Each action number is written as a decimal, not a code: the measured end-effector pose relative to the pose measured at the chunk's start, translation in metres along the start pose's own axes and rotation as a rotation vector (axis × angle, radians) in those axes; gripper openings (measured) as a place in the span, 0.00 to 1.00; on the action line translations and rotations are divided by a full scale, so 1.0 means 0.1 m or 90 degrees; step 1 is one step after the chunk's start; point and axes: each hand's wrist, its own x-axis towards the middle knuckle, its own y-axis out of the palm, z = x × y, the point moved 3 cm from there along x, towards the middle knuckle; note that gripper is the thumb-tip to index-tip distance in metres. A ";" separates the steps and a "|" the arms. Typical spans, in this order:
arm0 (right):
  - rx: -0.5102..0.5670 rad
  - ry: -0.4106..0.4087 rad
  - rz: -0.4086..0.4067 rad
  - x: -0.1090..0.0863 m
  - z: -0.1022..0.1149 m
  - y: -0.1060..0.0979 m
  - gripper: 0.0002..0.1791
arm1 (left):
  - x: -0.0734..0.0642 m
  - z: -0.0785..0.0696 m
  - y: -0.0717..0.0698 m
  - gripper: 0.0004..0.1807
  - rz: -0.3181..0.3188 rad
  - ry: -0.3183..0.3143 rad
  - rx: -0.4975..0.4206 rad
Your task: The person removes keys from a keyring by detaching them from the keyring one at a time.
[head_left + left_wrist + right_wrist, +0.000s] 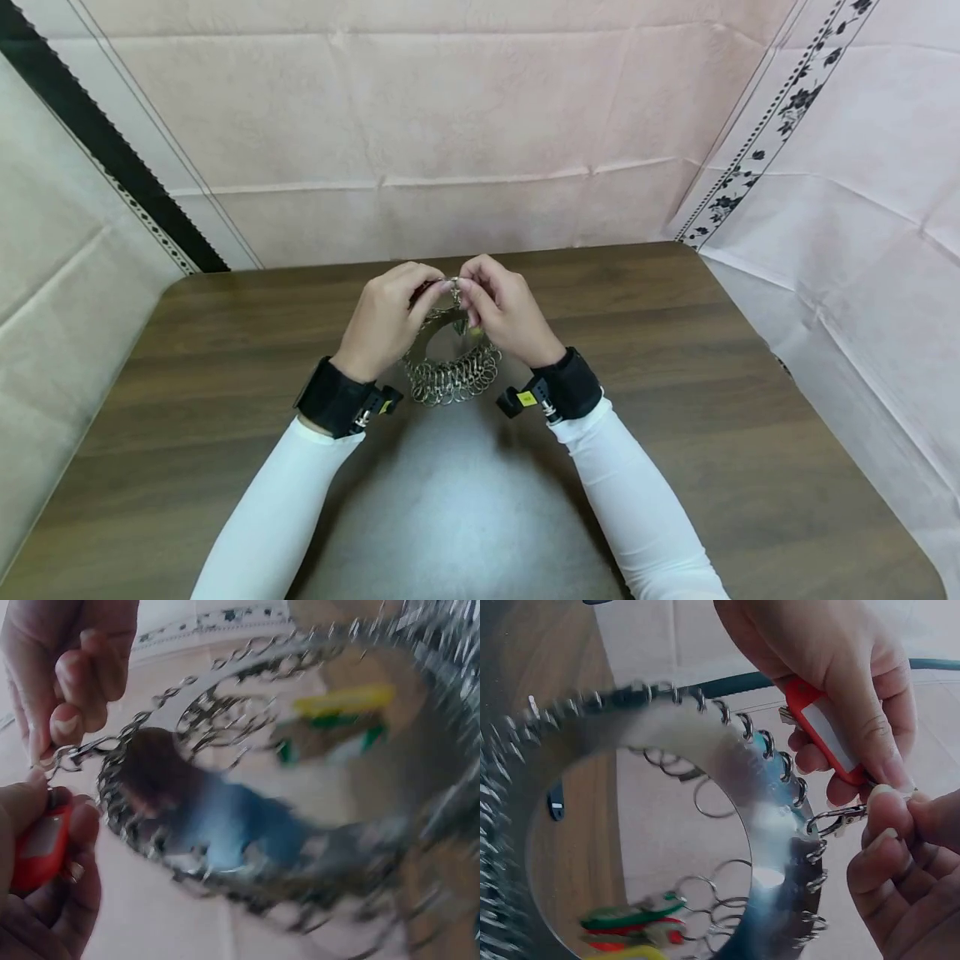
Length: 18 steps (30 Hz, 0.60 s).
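We count one flat silver metal ring [771,877] edged with many small loops, one red plastic tag [823,736] with white label, one small silver clasp [844,818]. Left hand [387,312] grips the tag; right hand [512,310] pinches the clasp. Ring sits between both hands, attached at the clasp, nearer the wrists.

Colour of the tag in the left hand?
The tag is red around a pale centre; clearest in right wrist view.
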 end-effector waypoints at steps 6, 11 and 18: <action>0.076 0.013 -0.036 -0.03 -0.01 -0.07 0.09 | -0.11 0.03 0.06 0.10 -0.049 -0.019 -0.068; 0.092 0.016 -0.030 -0.04 0.00 -0.11 0.09 | -0.16 0.02 0.04 0.09 -0.075 -0.029 -0.100; 0.101 0.020 -0.028 -0.08 0.02 -0.14 0.10 | -0.19 0.06 -0.08 0.08 -0.079 -0.050 -0.049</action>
